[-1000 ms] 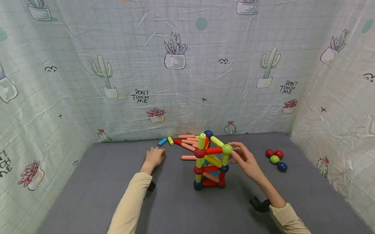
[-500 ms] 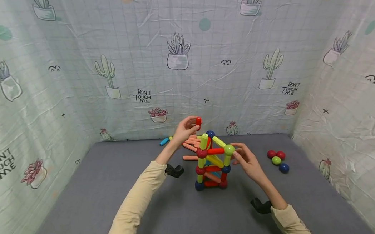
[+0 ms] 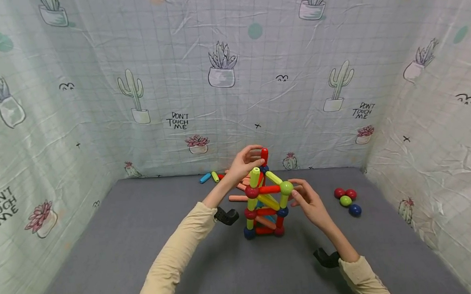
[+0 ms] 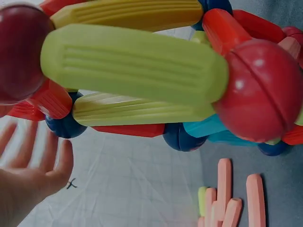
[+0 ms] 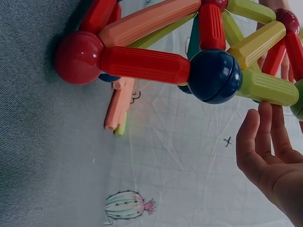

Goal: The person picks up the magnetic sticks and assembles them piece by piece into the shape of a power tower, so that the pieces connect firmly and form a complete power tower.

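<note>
A tower [image 3: 269, 190] of magnetic building sticks and balls stands mid-table. My left hand [image 3: 244, 162] pinches a short red stick [image 3: 264, 155] upright at the blue ball [image 3: 264, 168] on the tower's back corner. Whether stick and ball touch is hard to tell. In the left wrist view, that hand [image 4: 38, 184] shows behind the tower, its stick hidden. With thumb and fingers my right hand [image 3: 309, 204] holds the light-green ball [image 3: 286, 188] at the top right corner. In the right wrist view its fingertips reach the yellow-green stick [image 5: 270, 88] beside that ball.
Several salmon sticks [image 3: 237, 198] lie behind and left of the tower. A blue stick [image 3: 205, 178] and a yellow-green stick [image 3: 215, 176] lie farther left. Loose balls [image 3: 346, 200] sit at the right. A patterned curtain [image 3: 158, 138] rises behind the grey table [image 3: 105, 263].
My left hand has picked up the red stick from the table's back left, lifted it and carried it right to the tower's back corner. My right hand has stayed at the light-green ball.
</note>
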Tool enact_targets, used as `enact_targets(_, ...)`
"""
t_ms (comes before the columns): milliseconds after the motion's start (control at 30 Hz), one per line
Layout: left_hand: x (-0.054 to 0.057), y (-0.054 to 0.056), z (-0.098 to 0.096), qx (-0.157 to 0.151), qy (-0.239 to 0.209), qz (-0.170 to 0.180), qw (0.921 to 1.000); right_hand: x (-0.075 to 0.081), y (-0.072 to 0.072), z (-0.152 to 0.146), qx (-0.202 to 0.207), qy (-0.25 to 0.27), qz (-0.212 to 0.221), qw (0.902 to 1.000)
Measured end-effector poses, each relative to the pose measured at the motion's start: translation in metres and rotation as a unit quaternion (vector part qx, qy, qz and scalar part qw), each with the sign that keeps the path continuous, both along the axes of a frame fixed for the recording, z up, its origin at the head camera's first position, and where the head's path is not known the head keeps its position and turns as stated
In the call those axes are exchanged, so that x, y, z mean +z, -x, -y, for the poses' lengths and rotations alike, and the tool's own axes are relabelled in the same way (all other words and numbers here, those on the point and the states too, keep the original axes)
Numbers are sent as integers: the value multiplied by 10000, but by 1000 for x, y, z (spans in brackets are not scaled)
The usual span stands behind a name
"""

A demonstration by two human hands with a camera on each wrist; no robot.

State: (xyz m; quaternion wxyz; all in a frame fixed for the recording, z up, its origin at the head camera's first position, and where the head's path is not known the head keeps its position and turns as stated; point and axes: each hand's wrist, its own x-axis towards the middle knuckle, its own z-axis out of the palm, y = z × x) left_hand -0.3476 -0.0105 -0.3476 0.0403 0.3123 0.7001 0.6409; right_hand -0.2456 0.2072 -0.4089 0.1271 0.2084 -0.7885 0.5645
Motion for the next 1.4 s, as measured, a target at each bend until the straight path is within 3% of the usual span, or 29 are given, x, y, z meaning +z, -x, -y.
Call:
enact_targets(133, -15, -10, 19, 481, 28, 199, 9986, -5, 0, -2, 108, -281, 147, 9994)
enact_targets(233, -38, -22, 39, 670, 618, 475, 9947, -12, 0, -5, 205, -722, 572, 9955)
enact_targets(300, -59, -29, 51, 451, 1193, 582, 9901, -17, 0, -6, 327, -986, 904, 9905)
enact_targets(367, -79, -38, 60, 81, 1674, 441, 9849, -22, -1, -7, 493, -1142, 1185, 9851)
enact_targets(433, -88, -52, 64, -353, 1740, 281, 9837, -26, -1, -6, 671, -1200, 1330, 9815)
enact_targets(500, -89, -66, 62, -565, 1582, 175, 9856, -28, -1, -5, 750, -1146, 1421, 9803)
enact_targets(567, -85, -78, 58, -525, 1319, 86, 9898, -29, -2, -3, 743, -1101, 1449, 9805)
enact_targets(700, -81, -92, 51, -126, 1104, -220, 9936, -30, -2, -2, 634, -990, 1503, 9816)
enact_targets(867, -81, -101, 52, 326, 1332, -789, 9874, -31, -2, 2, 819, -990, 1427, 9814)
enact_targets(967, -85, -102, 56, 519, 1451, -875, 9842, -33, 1, 8, 964, -1021, 1350, 9808)
enact_targets(1200, -107, -90, 89, 716, 1814, -920, 9765, -36, 5, 34, 1278, -1098, 1283, 9773)
enact_targets(1400, -108, -86, 126, 922, 2000, -925, 9710, -22, 0, 71, 1477, -1040, 1247, 9756)
